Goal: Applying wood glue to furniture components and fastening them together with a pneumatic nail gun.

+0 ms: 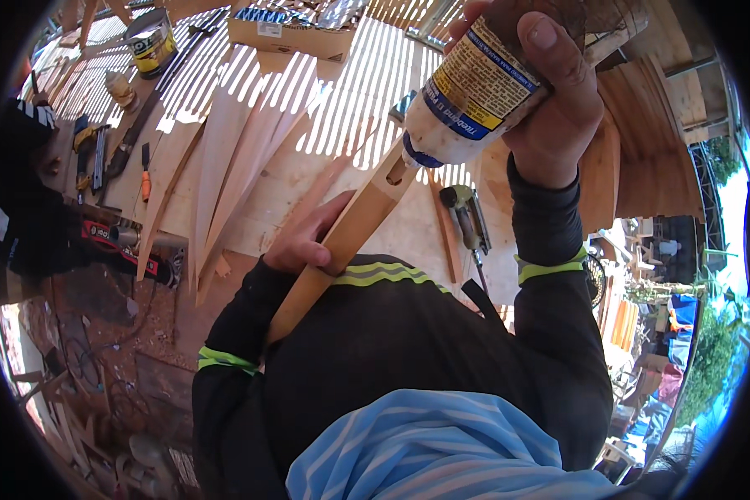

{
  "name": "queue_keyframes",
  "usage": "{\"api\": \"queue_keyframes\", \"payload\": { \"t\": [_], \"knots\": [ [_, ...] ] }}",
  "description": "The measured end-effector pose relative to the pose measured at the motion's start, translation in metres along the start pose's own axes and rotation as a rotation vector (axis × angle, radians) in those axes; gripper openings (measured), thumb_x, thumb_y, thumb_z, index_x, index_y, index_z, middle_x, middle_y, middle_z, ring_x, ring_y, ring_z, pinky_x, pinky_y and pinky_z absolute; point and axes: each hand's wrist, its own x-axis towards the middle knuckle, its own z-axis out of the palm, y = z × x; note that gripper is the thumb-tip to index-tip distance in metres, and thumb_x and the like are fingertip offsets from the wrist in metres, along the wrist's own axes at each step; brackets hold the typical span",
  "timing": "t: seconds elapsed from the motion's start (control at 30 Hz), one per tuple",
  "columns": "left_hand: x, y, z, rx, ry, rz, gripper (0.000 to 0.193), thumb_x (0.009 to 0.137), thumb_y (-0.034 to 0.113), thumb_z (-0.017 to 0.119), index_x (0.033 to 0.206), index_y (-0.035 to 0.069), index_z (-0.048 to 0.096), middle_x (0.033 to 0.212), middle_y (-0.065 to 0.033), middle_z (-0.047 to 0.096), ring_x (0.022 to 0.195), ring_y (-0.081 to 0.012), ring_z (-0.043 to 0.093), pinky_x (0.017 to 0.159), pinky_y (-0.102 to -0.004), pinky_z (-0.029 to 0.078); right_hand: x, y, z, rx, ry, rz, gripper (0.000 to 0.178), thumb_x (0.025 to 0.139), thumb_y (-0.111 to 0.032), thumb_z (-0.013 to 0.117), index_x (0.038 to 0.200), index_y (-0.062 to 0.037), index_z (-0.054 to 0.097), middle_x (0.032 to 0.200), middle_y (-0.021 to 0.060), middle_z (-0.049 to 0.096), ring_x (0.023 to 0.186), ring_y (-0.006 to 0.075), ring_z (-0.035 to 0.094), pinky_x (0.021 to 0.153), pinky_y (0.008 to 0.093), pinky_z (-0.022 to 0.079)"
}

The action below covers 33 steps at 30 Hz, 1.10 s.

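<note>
My right hand (554,100) grips a glue bottle (475,92) with a yellow and blue label, tipped nozzle-down. The nozzle meets a slot near the upper end of a long wooden piece (354,229). My left hand (304,237) holds that wooden piece at its middle, slanting from my chest up to the right. Both arms wear black sleeves with green cuffs.
A wooden workbench (325,167) carries several long tapered wood strips (225,158), a nail gun (467,217), a can (152,40), a cardboard box (292,35), and hand tools (100,158) at the left. Curved wooden panels (642,158) stand at the right. Scraps litter the floor at lower left.
</note>
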Motion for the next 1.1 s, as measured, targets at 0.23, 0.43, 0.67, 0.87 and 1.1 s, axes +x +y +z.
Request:
{"api": "queue_keyframes", "payload": {
  "t": [0.23,0.43,0.67,0.87,1.1],
  "knots": [
    [0.003,-0.005,-0.006,0.001,-0.033,-0.018,0.139,0.054,0.067,0.085,0.161,-0.003,0.031,0.143,-0.0081,0.052,0.128,-0.0159,0.051,0.107,-0.0260,0.037,-0.007,0.007,-0.003,-0.020,0.060,-0.029,0.039,0.085,-0.026,0.076,0.107,0.0018,0.063,0.085,0.0078,0.067,0.073,0.0177,0.064,0.064,0.0309,0.052],
    [0.002,-0.004,-0.004,-0.074,-0.038,-0.012,0.133,0.056,0.062,0.090,0.157,-0.003,0.033,0.125,-0.0060,0.052,0.107,-0.0141,0.050,0.089,-0.0257,0.036,-0.012,0.013,-0.004,0.023,0.096,0.016,0.041,0.084,-0.024,0.077,0.113,0.0022,0.062,0.089,0.0079,0.068,0.074,0.0182,0.065,0.066,0.0303,0.053],
    [0.005,-0.003,-0.002,-0.109,-0.025,0.007,0.129,0.056,0.060,0.093,0.153,-0.002,0.036,0.109,-0.0029,0.052,0.088,-0.0095,0.052,0.071,-0.0225,0.039,-0.015,0.018,-0.005,0.036,0.141,0.013,0.045,0.084,-0.021,0.079,0.118,0.0041,0.063,0.094,0.0105,0.070,0.075,0.0208,0.067,0.066,0.0324,0.056],
    [0.005,-0.004,-0.002,-0.140,-0.011,0.013,0.128,0.055,0.061,0.097,0.150,-0.001,0.038,0.093,0.0003,0.052,0.069,-0.0049,0.053,0.054,-0.0193,0.042,-0.018,0.017,-0.006,0.059,0.143,0.067,0.046,0.084,-0.021,0.080,0.118,0.0042,0.063,0.094,0.0117,0.071,0.076,0.0227,0.068,0.068,0.0342,0.057],
    [0.004,0.001,-0.001,-0.112,0.005,-0.010,0.131,0.053,0.062,0.097,0.152,0.000,0.037,0.100,-0.0011,0.054,0.074,-0.0053,0.056,0.056,-0.0196,0.044,-0.018,0.016,-0.005,0.035,0.136,0.066,0.046,0.083,-0.025,0.081,0.115,0.0034,0.064,0.092,0.0121,0.071,0.073,0.0234,0.068,0.065,0.0354,0.057]
  ]
}}
